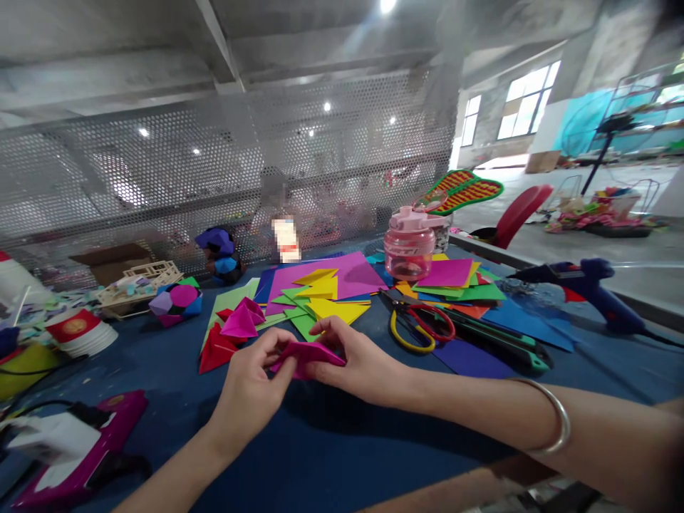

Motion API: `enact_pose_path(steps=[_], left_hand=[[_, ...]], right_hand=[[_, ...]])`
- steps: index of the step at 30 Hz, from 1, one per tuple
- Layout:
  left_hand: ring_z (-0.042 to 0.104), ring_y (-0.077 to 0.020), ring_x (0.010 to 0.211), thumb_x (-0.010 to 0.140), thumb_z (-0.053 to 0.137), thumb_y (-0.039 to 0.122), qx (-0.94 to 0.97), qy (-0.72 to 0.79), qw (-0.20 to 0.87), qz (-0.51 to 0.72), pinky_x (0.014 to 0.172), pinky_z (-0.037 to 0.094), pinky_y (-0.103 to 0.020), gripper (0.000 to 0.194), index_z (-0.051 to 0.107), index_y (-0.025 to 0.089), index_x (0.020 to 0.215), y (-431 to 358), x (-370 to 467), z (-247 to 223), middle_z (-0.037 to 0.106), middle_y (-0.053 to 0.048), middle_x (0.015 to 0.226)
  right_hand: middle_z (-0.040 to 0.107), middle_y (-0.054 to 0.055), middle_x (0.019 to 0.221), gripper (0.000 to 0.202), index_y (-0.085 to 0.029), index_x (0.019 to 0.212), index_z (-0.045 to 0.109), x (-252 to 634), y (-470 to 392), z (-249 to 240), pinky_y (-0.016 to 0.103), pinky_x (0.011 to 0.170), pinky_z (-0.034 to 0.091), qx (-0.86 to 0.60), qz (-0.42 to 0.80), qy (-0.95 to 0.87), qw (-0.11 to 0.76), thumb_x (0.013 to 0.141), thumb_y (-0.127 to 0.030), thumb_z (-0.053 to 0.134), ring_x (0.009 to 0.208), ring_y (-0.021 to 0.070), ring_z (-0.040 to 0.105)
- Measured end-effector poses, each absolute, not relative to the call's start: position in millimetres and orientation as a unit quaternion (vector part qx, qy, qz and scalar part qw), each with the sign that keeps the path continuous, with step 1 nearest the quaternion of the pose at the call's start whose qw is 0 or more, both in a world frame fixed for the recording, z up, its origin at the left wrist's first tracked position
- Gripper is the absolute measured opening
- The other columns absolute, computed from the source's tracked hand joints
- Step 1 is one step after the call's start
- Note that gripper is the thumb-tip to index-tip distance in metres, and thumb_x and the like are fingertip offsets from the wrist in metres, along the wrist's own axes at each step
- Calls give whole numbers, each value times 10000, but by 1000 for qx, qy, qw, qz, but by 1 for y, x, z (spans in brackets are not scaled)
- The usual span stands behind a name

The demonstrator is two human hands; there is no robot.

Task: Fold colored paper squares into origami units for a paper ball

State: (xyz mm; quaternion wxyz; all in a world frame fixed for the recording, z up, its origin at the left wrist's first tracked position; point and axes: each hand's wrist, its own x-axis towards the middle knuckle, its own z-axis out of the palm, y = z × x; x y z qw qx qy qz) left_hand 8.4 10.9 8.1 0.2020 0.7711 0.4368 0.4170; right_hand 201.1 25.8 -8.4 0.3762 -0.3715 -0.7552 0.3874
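A folded magenta paper piece [310, 356] is held above the blue table between my two hands. My left hand [254, 381] pinches its left end between thumb and fingers. Its right end is gripped by my right hand [360, 360], with the thumb below and the fingers over the top. Just behind lie folded yellow papers [339, 311], green folded strips [300, 318], a magenta folded piece [243, 318] and red folded pieces [216, 349]. A large purple sheet [347, 278] lies beneath some of them.
Scissors [417, 331] and a green-black cutter [502, 338] lie right of my hands. A pink bottle [409, 246] stands behind them, and a blue glue gun [593, 288] is at the far right. Left are paper cups [83, 333] and a magenta power strip [120, 420].
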Motion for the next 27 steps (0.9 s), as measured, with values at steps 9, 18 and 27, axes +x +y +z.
enact_pose_path(steps=[9, 18, 27], left_hand=[[723, -200, 871, 844, 599, 274, 714, 437, 288, 465, 737, 599, -288, 291, 583, 170, 1115, 17, 11, 7, 732, -75, 1000], [692, -197, 933, 854, 629, 255, 749, 434, 270, 423, 764, 573, -269, 236, 628, 192, 1081, 13, 13, 5, 709, -49, 1051], [697, -185, 798, 874, 575, 208, 790, 440, 161, 396, 661, 542, -247, 180, 655, 212, 1035, 9, 8, 5, 733, -31, 918]], right_hand=[[529, -37, 658, 179, -165, 761, 588, 199, 26, -11, 215, 560, 384, -345, 451, -744, 353, 827, -324, 634, 613, 106, 468], [581, -23, 671, 78, -157, 822, 638, 202, 27, -1, 217, 560, 368, -401, 355, -755, 378, 814, -190, 568, 612, 114, 494], [575, -36, 649, 65, -170, 823, 608, 203, 25, -4, 200, 526, 348, -395, 308, -776, 383, 811, -136, 554, 574, 101, 487]])
